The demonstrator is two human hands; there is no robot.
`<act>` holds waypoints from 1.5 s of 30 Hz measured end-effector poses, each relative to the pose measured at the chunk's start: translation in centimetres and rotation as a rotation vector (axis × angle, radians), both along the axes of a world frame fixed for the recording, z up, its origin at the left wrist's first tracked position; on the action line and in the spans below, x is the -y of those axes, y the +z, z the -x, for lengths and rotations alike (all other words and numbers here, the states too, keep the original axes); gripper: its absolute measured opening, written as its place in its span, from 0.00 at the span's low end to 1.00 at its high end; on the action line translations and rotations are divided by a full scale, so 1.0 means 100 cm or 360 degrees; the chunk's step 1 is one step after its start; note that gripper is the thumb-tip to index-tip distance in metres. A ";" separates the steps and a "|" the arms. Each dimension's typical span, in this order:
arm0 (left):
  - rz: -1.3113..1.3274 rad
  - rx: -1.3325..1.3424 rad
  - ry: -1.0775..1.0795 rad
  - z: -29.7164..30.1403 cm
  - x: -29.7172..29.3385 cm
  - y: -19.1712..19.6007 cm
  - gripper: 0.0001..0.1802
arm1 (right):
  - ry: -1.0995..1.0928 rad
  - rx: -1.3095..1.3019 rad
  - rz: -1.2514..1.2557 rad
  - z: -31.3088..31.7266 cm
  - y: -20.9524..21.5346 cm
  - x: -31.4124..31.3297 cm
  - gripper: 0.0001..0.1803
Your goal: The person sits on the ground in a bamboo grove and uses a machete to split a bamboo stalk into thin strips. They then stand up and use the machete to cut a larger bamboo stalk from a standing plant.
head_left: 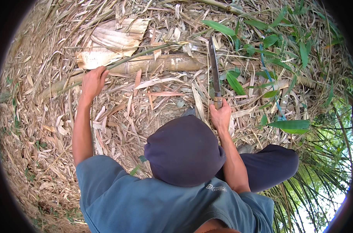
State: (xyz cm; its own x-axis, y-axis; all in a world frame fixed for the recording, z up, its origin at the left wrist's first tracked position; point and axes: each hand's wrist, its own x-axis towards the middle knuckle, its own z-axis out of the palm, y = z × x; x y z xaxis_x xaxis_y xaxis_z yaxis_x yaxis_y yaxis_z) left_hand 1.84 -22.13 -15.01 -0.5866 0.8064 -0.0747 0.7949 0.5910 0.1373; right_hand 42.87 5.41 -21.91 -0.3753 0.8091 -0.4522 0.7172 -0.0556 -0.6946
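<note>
My left hand is closed round a thin green bamboo stem, which slants up to the right across the litter. Beneath and beside that stem lies a thick, yellowish-brown bamboo pole. On the right, my right hand grips the handle of a machete. Its long dark blade points away from me, and the tip reaches past the far side of the pole. A broad, pale dried bamboo sheath rests just beyond my left hand.
Dry bamboo leaves cover the ground. Green leafy shoots grow at the far right, with a thin blue cord among them. My bent knees in dark trousers are close in front. Another pole lies at the far edge.
</note>
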 end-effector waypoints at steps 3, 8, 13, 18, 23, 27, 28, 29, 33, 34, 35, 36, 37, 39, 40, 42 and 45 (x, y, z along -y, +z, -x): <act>-0.0068 0.0004 0.0268 -0.010 0.028 -0.022 0.14 | 0.0007 0.0052 -0.0025 -0.001 -0.001 -0.001 0.17; -0.0192 0.0094 0.1012 -0.032 0.069 -0.060 0.16 | -0.0030 -0.0025 -0.0068 0.002 0.000 -0.002 0.16; -0.0317 0.0117 0.0317 -0.067 0.019 -0.102 0.14 | 0.0117 0.0008 -0.0198 0.017 0.005 0.000 0.16; 0.0006 0.0473 0.0325 -0.085 -0.067 -0.135 0.15 | 0.0436 0.0029 -0.0313 0.051 0.012 -0.002 0.19; -0.0053 0.0508 0.0376 -0.074 -0.071 -0.142 0.16 | 0.0809 0.0098 -0.0311 0.103 0.007 0.004 0.24; -0.0061 0.0541 0.0321 -0.061 -0.069 -0.151 0.18 | 0.1017 0.0092 -0.0320 0.138 -0.005 0.020 0.24; -0.0020 0.0556 0.0339 -0.059 -0.070 -0.152 0.18 | 0.1043 0.0054 -0.0329 0.145 -0.008 0.024 0.23; 0.0009 0.0579 0.0333 -0.057 -0.071 -0.152 0.19 | 0.1113 0.0116 -0.0325 0.150 -0.011 0.028 0.25; 0.0040 0.0553 0.0312 -0.053 -0.066 -0.142 0.24 | 0.1185 0.0242 -0.0313 0.162 -0.024 0.034 0.25; 0.0107 0.0540 0.0396 -0.053 -0.062 -0.138 0.25 | 0.1193 0.0256 -0.0305 0.163 -0.026 0.033 0.25; 0.0169 0.0552 0.0453 -0.053 -0.056 -0.133 0.27 | 0.1198 0.0275 -0.0291 0.163 -0.029 0.032 0.25; 0.0182 0.0527 0.0509 -0.053 -0.052 -0.131 0.29 | 0.1204 0.0303 -0.0284 0.163 -0.031 0.030 0.25; 0.0200 0.0497 0.0564 -0.053 -0.048 -0.129 0.31 | 0.1210 0.0329 -0.0276 0.164 -0.033 0.029 0.25; 0.0242 0.0488 0.0548 -0.052 -0.046 -0.129 0.32 | 0.1214 0.0338 -0.0279 0.165 -0.035 0.028 0.24; 0.0311 0.0504 0.0560 -0.051 -0.047 -0.131 0.32 | 0.1212 0.0325 -0.0286 0.166 -0.034 0.028 0.24; 0.0286 0.0466 0.0706 -0.050 -0.050 -0.136 0.34 | 0.1224 0.0322 -0.0304 0.168 -0.032 0.030 0.24; 0.0253 0.0422 0.0801 -0.052 -0.052 -0.141 0.36 | 0.1270 0.0314 -0.0336 0.170 -0.025 0.032 0.25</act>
State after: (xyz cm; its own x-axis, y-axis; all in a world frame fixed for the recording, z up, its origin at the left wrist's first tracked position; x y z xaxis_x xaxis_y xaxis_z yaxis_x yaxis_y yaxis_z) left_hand 6.99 -16.89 -29.13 -0.8391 0.4005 -0.3682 0.3620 0.9162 0.1716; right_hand 25.86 2.24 -24.42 -0.7998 0.4100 -0.4385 0.5954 0.6354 -0.4918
